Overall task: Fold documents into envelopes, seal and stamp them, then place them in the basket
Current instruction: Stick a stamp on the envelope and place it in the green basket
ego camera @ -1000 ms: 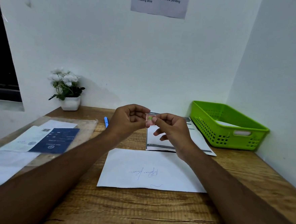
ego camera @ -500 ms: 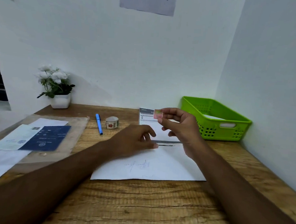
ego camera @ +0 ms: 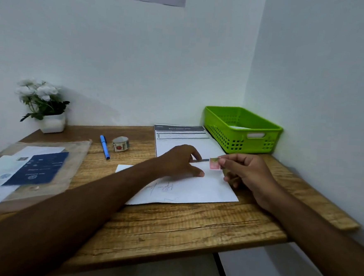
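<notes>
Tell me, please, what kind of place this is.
Probably a small mailing station in a white-walled corner: a wooden desk carries an envelope and a stamp roll, the right hand pinches a stamp, and a green basket stands by the wall.

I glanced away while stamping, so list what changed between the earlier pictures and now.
The left hand let go of the stamp and came down to rest on the envelope. The right hand alone now pinches the stamp, carried to the right near the envelope's far right corner. The envelope, pen, stamp roll and green basket stayed put.
</notes>
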`<state>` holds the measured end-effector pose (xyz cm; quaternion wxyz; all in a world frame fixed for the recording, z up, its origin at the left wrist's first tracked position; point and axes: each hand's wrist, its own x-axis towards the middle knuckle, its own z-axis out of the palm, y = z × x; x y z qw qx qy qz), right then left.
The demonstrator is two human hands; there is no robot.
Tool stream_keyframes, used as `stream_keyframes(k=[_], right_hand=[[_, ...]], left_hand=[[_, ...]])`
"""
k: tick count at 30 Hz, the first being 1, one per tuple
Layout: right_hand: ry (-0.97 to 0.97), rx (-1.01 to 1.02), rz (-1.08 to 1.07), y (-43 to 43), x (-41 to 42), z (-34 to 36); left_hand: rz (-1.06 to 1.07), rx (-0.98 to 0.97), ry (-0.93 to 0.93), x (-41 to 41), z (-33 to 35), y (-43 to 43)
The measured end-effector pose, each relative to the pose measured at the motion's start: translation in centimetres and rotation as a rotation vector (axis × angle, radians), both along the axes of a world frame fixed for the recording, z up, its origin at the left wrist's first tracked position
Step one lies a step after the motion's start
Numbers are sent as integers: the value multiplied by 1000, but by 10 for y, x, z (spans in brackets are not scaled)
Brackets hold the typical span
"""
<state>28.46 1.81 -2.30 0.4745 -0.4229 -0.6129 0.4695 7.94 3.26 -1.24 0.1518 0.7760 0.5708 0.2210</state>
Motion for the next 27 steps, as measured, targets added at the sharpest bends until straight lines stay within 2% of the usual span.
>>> stream_keyframes(k=[12,16,27], right_hand=[[-27,31,-110,-2,5,1],[26,29,-118,-2,6,3],[11,117,-48,-2,3,2]], left_hand=[[16,165,-208,13,4,-11],[75,230,-244,10,5,-15],[50,227,-287,13,8,-24]])
